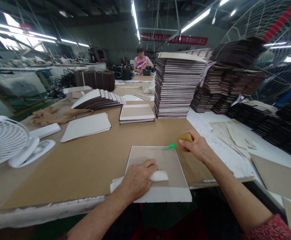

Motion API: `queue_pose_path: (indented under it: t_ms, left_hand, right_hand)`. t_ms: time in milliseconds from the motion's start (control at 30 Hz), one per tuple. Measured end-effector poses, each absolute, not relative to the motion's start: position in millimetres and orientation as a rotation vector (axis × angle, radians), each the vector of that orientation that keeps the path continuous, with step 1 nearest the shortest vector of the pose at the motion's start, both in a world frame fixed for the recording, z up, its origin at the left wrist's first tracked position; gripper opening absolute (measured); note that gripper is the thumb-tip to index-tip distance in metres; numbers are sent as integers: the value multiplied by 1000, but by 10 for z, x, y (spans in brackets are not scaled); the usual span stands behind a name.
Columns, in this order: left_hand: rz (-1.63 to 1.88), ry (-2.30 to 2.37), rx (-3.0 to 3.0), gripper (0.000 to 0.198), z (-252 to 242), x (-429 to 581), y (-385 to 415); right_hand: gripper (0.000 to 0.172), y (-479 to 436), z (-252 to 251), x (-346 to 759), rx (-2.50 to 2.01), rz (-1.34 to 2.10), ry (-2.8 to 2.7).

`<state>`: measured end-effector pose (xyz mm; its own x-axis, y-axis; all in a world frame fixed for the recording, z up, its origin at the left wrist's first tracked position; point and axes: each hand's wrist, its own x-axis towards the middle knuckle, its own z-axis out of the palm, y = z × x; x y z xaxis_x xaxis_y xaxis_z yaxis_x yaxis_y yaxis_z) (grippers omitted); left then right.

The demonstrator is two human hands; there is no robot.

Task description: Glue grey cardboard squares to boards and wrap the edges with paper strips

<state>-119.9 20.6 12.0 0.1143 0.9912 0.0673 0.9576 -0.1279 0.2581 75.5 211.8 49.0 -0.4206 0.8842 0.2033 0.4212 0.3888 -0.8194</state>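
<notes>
A flat pale board (170, 191) lies at the table's front edge, its near end over the edge. My right hand (192, 145) is closed around a yellowish glue bottle (186, 137), tilted to the left. The bottle's green nozzle (170, 146) is over the board's far right corner; I cannot tell whether the tip touches. My left hand (140, 178) rests on the middle of the board, its fingers closed over a curled white strip (159, 175). Part of that strip is hidden beneath the hand.
Behind the board sits a small stack of panels (137, 113), with a tall stack (177, 86) to its right. White sheets (87, 126) and a white fan (4, 141) are on the left. Dark stacked pieces (280, 126) line the right. A person (142, 62) sits farther back.
</notes>
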Motion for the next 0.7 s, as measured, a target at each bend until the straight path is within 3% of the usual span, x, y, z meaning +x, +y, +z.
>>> queue_pose_path:
  t_ms: [233,400,700]
  left_hand:
    - [355,1968,2210,54,67,-1198,202]
    - [427,2003,2180,63,-3,-1187,213]
    - [622,2141,1913,36,453,-1353,89]
  right_hand:
    - [33,2184,278,920,-1012,1283,-1353]
    - [28,2428,424,1416,-989,1296,-1020]
    - [26,2719,399,1786,-995,1246,-800]
